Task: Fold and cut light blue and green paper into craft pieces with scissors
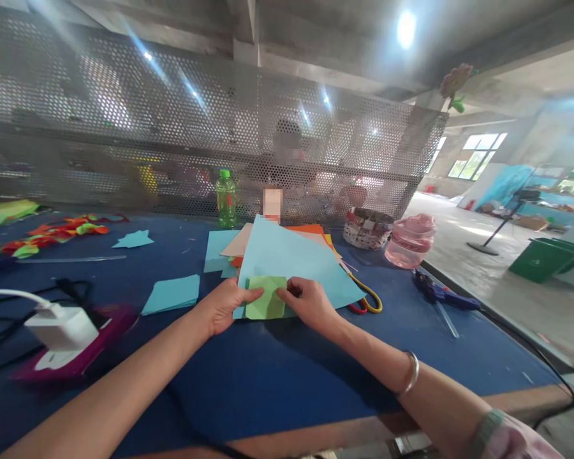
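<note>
A small folded green paper (266, 298) is held above the blue table (277, 363), in front of a large light-blue sheet (287, 258). My left hand (224, 305) pinches its left edge between thumb and fingers. My right hand (306, 302) pinches its right edge. Both hands are closed on the paper. Under the blue sheet lies a stack of orange and tan sheets (310, 233).
Scissors with yellow and red handles (367, 302) lie right of the sheets. A blue glue gun (437, 294), a pink water jug (410, 240), a woven basket (366, 227) and a green bottle (226, 198) stand behind. A white charger (60, 325) and cables lie left. Blue paper squares (172, 294) lie nearby.
</note>
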Demonstrator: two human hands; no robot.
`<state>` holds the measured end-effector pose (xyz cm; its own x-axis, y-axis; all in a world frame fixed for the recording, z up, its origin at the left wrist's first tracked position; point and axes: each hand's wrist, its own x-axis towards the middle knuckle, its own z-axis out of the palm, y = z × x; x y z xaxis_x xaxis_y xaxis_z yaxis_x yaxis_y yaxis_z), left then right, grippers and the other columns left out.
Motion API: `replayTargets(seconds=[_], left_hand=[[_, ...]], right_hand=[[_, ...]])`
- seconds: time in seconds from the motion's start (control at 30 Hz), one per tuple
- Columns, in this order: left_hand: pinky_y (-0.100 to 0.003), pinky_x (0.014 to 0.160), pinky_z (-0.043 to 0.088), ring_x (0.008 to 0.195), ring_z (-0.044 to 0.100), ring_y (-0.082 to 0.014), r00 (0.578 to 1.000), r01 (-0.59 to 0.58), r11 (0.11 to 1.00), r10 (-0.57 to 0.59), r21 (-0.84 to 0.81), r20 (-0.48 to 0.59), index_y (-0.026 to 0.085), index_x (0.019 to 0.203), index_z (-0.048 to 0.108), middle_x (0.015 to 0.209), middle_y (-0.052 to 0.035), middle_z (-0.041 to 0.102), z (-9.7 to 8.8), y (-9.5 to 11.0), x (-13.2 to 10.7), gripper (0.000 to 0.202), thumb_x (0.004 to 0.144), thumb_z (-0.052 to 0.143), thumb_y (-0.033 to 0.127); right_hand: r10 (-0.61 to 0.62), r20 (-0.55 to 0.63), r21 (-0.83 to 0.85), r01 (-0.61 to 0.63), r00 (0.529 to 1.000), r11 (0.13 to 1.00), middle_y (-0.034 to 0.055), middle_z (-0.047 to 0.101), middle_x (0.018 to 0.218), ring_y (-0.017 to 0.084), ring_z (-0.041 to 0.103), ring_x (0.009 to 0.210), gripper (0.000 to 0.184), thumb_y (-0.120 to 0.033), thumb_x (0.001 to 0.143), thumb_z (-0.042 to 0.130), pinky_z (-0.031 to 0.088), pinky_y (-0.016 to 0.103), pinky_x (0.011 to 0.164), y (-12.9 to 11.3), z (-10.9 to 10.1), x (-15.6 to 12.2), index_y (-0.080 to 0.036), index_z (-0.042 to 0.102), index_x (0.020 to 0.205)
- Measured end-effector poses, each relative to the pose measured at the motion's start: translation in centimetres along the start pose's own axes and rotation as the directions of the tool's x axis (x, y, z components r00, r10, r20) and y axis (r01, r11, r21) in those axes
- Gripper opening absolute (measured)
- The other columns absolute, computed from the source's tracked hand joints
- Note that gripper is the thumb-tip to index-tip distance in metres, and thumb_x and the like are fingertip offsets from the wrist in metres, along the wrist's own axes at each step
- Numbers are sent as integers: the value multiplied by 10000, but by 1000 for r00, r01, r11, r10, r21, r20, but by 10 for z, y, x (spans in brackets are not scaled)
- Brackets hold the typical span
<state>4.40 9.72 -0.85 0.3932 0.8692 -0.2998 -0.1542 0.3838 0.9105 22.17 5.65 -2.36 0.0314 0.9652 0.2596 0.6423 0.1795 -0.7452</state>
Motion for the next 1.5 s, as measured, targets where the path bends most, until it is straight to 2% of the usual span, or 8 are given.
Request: replayTargets(seconds=[0.27, 0.5, 0.67, 1.0, 1.23, 1.5], left_hand=[[-341, 652, 574, 675, 706, -243, 998, 43, 995, -38, -95, 54, 92, 904, 703, 793, -126, 757, 4, 3, -1, 261, 654, 774, 120], [-331, 687, 560, 719, 706, -234, 993, 35, 996, -24, -86, 120, 90, 1011, 686, 884, -145, 752, 3, 4, -1, 250, 820, 651, 247], [-324, 693, 547, 721, 702, -233, 992, 35, 996, -24, -86, 126, 91, 1039, 688, 884, -146, 749, 2, 4, -1, 307, 805, 672, 289], [-339, 730, 555, 738, 706, -230, 987, 36, 994, -20, -103, 158, 88, 1060, 679, 897, -141, 749, 0, 3, 1, 286, 820, 652, 241], [-346, 743, 558, 778, 706, -241, 986, 31, 997, -19, -75, 166, 95, 1002, 694, 931, -151, 744, 2, 5, -3, 265, 810, 667, 275], [-345, 718, 560, 741, 711, -238, 989, 48, 996, -37, -76, 142, 91, 1065, 675, 884, -144, 747, 2, 5, -2, 322, 866, 587, 328]], right_hand=[[15, 16, 90, -16, 1000, 996, -62, 399, 528, 84, 348, 533, 290, -354, 769, 559, 255, 218, 504, -2, 6, 1, -178, 444, 569], [-15, 7, 138, 14, 1000, 990, -58, 408, 523, 82, 342, 526, 294, -355, 784, 553, 263, 210, 498, -5, 9, 1, -178, 454, 571], [-20, -3, 122, 21, 1000, 992, -55, 417, 521, 83, 351, 522, 295, -350, 781, 560, 271, 213, 506, -8, 8, -1, -178, 453, 567], [-96, -36, 35, 97, 995, 995, -48, 508, 557, 84, 415, 545, 248, -299, 796, 595, 307, 206, 553, -11, 6, 0, -173, 511, 599], [-115, -30, 8, 115, 993, 993, -49, 495, 547, 88, 403, 539, 255, -300, 799, 598, 304, 208, 549, -9, 7, 1, -177, 512, 592], [-145, -27, -33, 144, 989, 989, -50, 500, 549, 89, 408, 540, 239, -281, 801, 607, 295, 207, 552, -9, 6, 0, -181, 523, 601]])
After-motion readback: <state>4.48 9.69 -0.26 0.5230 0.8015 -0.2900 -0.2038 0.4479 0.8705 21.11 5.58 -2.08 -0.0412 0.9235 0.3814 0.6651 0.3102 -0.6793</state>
